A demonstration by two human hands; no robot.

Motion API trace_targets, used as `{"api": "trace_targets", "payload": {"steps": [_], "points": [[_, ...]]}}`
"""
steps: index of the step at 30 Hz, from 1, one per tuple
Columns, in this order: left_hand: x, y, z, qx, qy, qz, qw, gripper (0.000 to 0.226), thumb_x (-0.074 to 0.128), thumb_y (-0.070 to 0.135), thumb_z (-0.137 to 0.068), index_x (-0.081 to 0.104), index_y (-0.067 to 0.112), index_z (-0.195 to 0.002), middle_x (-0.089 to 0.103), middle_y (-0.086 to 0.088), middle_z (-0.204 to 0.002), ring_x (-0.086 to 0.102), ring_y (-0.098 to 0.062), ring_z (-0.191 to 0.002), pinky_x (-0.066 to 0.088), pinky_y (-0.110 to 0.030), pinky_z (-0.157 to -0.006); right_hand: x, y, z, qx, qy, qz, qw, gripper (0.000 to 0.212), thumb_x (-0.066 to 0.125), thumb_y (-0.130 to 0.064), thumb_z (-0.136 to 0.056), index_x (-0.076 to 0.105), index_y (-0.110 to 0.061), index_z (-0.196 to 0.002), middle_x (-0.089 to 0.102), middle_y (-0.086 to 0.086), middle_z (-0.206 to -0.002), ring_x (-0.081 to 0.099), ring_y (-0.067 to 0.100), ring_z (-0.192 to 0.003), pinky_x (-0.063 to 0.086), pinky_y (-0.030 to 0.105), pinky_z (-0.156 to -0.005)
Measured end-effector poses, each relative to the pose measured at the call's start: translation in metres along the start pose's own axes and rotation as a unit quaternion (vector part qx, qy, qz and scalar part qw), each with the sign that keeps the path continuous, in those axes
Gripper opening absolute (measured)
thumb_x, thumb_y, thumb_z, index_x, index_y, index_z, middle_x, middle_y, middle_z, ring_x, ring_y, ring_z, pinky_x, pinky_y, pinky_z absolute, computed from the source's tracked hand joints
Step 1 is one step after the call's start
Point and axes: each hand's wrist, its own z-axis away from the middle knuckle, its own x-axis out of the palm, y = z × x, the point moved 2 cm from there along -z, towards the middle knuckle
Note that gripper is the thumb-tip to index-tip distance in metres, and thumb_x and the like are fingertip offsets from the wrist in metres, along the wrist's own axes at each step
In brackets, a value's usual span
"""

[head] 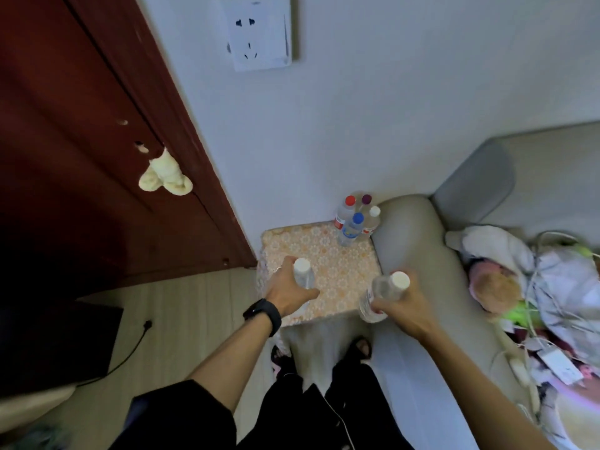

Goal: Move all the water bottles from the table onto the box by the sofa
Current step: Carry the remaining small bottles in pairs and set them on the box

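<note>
Over the flowery box (328,264) by the sofa (418,248), a white-cap bottle (303,276) is gripped by the left hand (287,292). A 2nd bottle (383,292) is gripped by the right hand (401,308) at the box's near right corner. 4 more bottles (354,222) are stood at its far corner.

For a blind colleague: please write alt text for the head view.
The left hand grips one white-capped bottle and the right hand a second bottle at a floral-covered box beside a beige sofa. Four more bottles stand at its far corner.

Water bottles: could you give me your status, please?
Left hand grips one bottle, right hand second bottle, at box. Four bottles at far corner. Nothing blocking.
</note>
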Motion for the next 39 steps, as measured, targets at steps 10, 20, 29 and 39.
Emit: {"api": "trace_targets", "payload": {"steps": [10, 20, 29, 39], "points": [[0.09, 0.019, -0.09, -0.123, 0.025, -0.014, 0.992, 0.063, 0.083, 0.04, -0.074, 0.049, 0.023, -0.124, 0.065, -0.002, -0.112, 0.061, -0.025, -0.095, 0.053, -0.036, -0.077, -0.02, 0.051, -0.119, 0.048, -0.069, 0.031, 0.996, 0.055, 0.084, -0.04, -0.061, 0.057, -0.023, -0.106, 0.068, -0.007, -0.097, 0.065, 0.011, -0.087, 0.049, 0.029, -0.07], [0.173, 0.018, -0.182, -0.19, 0.059, 0.033, 0.979, 0.081, 0.081, 0.048, -0.072, 0.037, 0.038, -0.14, 0.067, 0.004, -0.115, 0.065, -0.025, -0.1, 0.057, -0.041, -0.084, -0.005, 0.085, -0.235, 0.059, -0.147, 0.06, 0.986, 0.061, 0.082, -0.019, -0.076, 0.046, -0.026, -0.126, 0.063, -0.004, -0.107, 0.059, 0.016, -0.094, 0.04, 0.014, -0.063], [0.219, 0.016, -0.247, -0.193, 0.128, 0.06, 0.971, 0.078, 0.081, 0.036, -0.076, 0.039, 0.028, -0.141, 0.065, 0.001, -0.119, 0.063, -0.025, -0.103, 0.047, -0.031, -0.078, 0.016, 0.111, -0.296, 0.057, -0.118, -0.017, 0.991, 0.06, 0.084, -0.021, -0.075, 0.048, -0.037, -0.12, 0.065, -0.021, -0.099, 0.064, 0.001, -0.09, 0.046, 0.008, -0.065], [0.228, 0.019, -0.268, -0.194, 0.129, 0.067, 0.97, 0.077, 0.08, 0.032, -0.076, 0.039, 0.027, -0.141, 0.064, 0.005, -0.114, 0.062, -0.022, -0.105, 0.047, -0.032, -0.082, 0.018, 0.103, -0.324, 0.041, -0.195, -0.026, 0.98, 0.057, 0.079, -0.046, -0.079, 0.049, -0.041, -0.127, 0.065, -0.015, -0.112, 0.064, 0.007, -0.1, 0.057, 0.035, -0.085]]}}
